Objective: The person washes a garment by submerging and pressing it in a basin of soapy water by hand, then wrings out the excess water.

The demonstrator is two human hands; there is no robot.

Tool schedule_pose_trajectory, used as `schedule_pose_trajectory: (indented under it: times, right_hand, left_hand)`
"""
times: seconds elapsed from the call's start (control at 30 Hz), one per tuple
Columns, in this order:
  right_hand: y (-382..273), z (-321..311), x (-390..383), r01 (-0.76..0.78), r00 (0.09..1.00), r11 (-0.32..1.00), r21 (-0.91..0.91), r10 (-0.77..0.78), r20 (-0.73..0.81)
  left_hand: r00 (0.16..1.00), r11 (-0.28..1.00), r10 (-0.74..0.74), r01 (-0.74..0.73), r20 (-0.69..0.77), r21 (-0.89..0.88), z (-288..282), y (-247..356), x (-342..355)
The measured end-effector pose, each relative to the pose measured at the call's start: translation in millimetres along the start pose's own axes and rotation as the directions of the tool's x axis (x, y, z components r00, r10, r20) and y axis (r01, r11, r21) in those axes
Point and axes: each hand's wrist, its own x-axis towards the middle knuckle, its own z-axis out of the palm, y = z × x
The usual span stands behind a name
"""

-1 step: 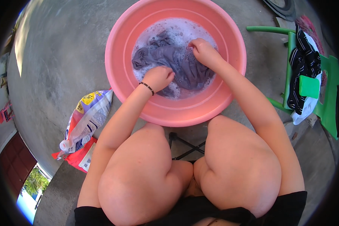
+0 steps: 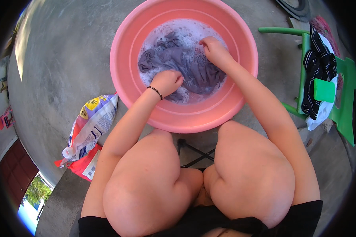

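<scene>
A grey, wet garment (image 2: 178,59) lies bunched in soapy water inside a round pink basin (image 2: 186,125). My left hand (image 2: 167,82), with a dark beaded bracelet at its wrist, is closed at the garment's near left edge and grips the cloth. On the far right side of the water, my right hand (image 2: 215,50) is held with its fingers curled together, just above the foam and beside the cloth. Whatever its fingertips hold is hidden. White suds (image 2: 186,27) ring the garment.
A green plastic chair (image 2: 346,102) to the right bears black striped and white clothes (image 2: 320,67) and a green block (image 2: 324,91). On the left lie a spouted detergent pouch (image 2: 89,122) and a red packet (image 2: 83,168). Black crossed stool legs (image 2: 195,154) show between my knees.
My right hand has shifted slightly farther away from me above the foam. My left hand and the garment look almost the same.
</scene>
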Motion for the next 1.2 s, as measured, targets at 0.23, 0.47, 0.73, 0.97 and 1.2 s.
schedule_pose_trajectory:
  times: [0.23, 0.47, 0.73, 0.97, 1.2]
  right_hand:
    - [19.5, 44.4, -29.1, -0.479, 0.836, 0.874, -0.084, 0.483, 0.261]
    - [-2.3, 18.6, -14.4, -0.554, 0.831, 0.824, 0.12, 0.538, 0.141]
    - [-9.1, -54.4, -3.3, -0.506, 0.863, 0.859, -0.082, 0.503, -0.047]
    - [-87.0, -75.7, 13.2, -0.293, 0.219, 0.721, -0.628, 0.689, 0.69]
    - [17.6, 11.0, 2.7, -0.232, 0.963, 0.938, -0.258, 0.259, 0.075]
  left_hand:
    - [0.922, 0.977, -0.135, 0.062, 0.364, 0.204, 42.2, -2.3, -6.3]
    - [0.864, 0.954, -0.267, 0.174, 0.426, 0.246, 44.0, -11.0, -12.6]
    - [0.805, 0.94, -0.339, 0.265, 0.487, 0.216, 26.0, -10.6, -4.9]
    - [0.9, 0.97, -0.245, 0.227, 0.361, 0.092, -4.4, 2.9, -4.5]
    - [0.93, 0.985, 0.109, -0.054, -0.351, 0.164, 0.6, -14.2, 25.0]
